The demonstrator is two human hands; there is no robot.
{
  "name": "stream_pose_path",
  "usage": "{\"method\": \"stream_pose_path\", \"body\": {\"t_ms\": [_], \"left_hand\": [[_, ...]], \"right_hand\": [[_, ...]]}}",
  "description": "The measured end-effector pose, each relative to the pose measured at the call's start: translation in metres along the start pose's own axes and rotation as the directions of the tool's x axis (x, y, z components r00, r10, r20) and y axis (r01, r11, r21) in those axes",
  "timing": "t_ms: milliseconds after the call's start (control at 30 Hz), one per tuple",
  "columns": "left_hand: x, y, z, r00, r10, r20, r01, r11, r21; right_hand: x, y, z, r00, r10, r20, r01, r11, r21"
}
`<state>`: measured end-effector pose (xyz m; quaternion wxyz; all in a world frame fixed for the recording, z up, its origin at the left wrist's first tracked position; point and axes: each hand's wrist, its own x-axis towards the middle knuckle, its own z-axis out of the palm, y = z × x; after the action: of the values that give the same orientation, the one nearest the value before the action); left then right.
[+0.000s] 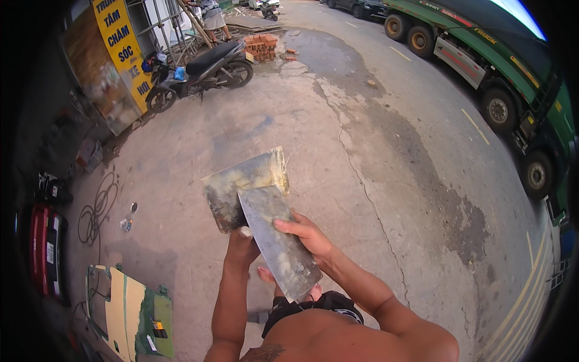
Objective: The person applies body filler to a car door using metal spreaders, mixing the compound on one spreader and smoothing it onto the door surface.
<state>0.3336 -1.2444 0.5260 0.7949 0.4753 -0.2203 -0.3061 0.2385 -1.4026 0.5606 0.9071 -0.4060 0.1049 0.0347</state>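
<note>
Two flat, stained rectangular plates are held in front of me, overlapping. The wider plate [232, 187] is behind, smeared grey and dark, with yellowish residue along its far right edge. My left hand [242, 246] is closed at its near lower edge; a pale, rounded tip shows at the thumb, and the grip is partly hidden. Crossing in front is a longer, narrower grey plate [283, 247], tilted with its near end toward my body. My right hand [307, 236] grips its right edge, thumb on the upper face and fingers underneath.
A cream-and-green vehicle door panel [129, 308] is at lower left, near a red car part [45, 253] and a coiled hose [96, 208]. A parked motorbike [205, 66], stacked bricks [260, 47] and a yellow sign [123, 51] stand ahead. A green truck [482, 54] is at right.
</note>
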Motion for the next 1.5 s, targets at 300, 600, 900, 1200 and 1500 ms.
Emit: {"method": "stream_pose_path", "body": {"t_ms": [300,600,900,1200,1500], "left_hand": [[-0.005,-0.009,-0.046,0.997,0.078,-0.025,-0.071,0.974,0.215],[-0.007,0.002,-0.058,0.997,-0.071,-0.044,0.072,0.997,0.034],[-0.003,0.012,-0.071,0.998,-0.054,0.024,0.056,0.995,-0.080],[0.005,0.031,-0.068,0.984,-0.158,-0.082,0.152,0.985,-0.075],[-0.009,0.039,-0.067,0.996,-0.041,0.085,0.015,0.958,0.286]], "right_hand": [[0.001,0.001,0.008,0.993,0.020,0.115,-0.014,0.999,-0.051],[0.001,0.004,0.014,0.992,0.018,0.122,-0.012,0.999,-0.052],[0.003,0.007,0.021,0.988,0.027,0.150,-0.019,0.998,-0.053],[0.001,0.004,0.024,0.979,0.062,0.194,-0.048,0.996,-0.078],[0.001,0.000,0.027,0.985,-0.020,0.169,0.031,0.998,-0.062]]}}
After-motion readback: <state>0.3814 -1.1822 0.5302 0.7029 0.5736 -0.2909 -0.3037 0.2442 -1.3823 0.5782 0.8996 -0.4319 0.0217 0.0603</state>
